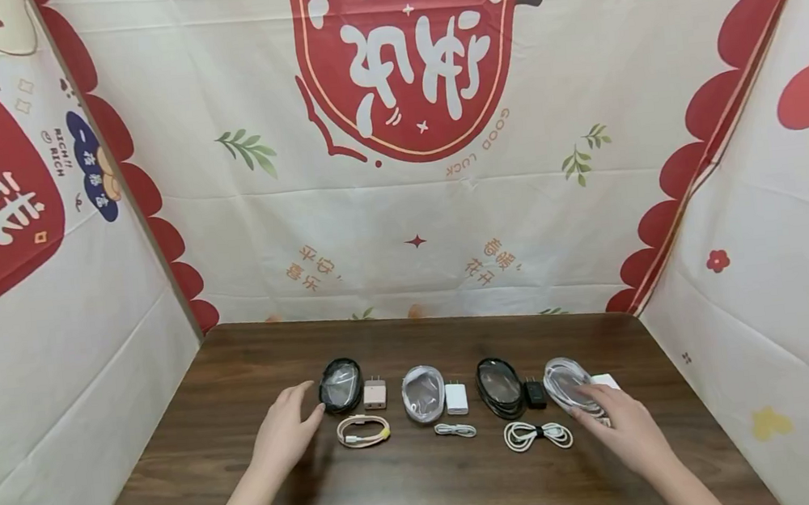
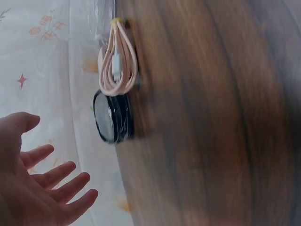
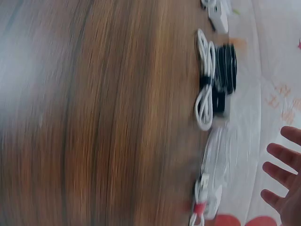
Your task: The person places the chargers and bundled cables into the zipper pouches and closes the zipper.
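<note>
My left hand (image 1: pixel 285 426) is open, fingers spread, beside the leftmost round black-edged case with a clear face (image 1: pixel 340 385). A pink charger plug (image 1: pixel 374 394) and a coiled pink cable (image 1: pixel 363 431) lie by that case. In the left wrist view, the left hand (image 2: pixel 47 179) holds nothing. My right hand (image 1: pixel 630 430), also open, overlaps the rightmost round white-edged clear case (image 1: pixel 566 379) in the head view. It partly hides a white plug (image 1: pixel 605 380). The right wrist view shows the hand's fingers (image 3: pixel 282 153) apart from a white cable with a red tie (image 3: pixel 200 207).
Between the hands lie a white-edged case (image 1: pixel 423 397), a white plug (image 1: pixel 457 399), a small white cable (image 1: pixel 455 430), a black-edged case (image 1: pixel 501 388), a black plug (image 1: pixel 535 393) and a white cable with black tie (image 1: pixel 517 437). Printed cloth walls enclose the brown table (image 1: pixel 413 495).
</note>
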Demonstrator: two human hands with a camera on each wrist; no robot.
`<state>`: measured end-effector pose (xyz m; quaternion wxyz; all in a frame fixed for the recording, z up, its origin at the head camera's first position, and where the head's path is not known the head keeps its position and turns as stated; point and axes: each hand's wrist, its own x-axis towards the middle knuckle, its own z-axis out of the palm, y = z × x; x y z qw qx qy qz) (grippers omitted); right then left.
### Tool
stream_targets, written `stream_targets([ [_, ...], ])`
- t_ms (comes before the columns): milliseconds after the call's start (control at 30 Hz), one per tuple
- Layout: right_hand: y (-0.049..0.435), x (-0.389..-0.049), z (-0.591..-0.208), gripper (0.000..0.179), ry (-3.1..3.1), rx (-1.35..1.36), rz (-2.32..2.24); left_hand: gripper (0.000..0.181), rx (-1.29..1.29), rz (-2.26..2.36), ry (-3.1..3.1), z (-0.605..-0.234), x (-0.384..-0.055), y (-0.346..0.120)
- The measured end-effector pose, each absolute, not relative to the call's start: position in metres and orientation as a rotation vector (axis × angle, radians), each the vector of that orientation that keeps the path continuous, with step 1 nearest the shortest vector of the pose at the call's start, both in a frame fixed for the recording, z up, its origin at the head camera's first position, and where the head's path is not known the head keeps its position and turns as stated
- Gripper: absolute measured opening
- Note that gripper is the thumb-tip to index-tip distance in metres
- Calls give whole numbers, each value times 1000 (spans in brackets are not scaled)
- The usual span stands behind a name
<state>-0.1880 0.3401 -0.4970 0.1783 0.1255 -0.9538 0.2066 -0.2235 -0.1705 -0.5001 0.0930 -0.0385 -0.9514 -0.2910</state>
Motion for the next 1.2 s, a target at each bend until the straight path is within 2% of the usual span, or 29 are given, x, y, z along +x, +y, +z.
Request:
stream_targets([
  [400,279,-195,-506,33,-2675,468,732,45,-23,-1149,-2747,-521,-231,-157],
  [1200,148,-214,-519,36,-2749,757,994,61,89,-1208,-2691,-547,-257,-149],
])
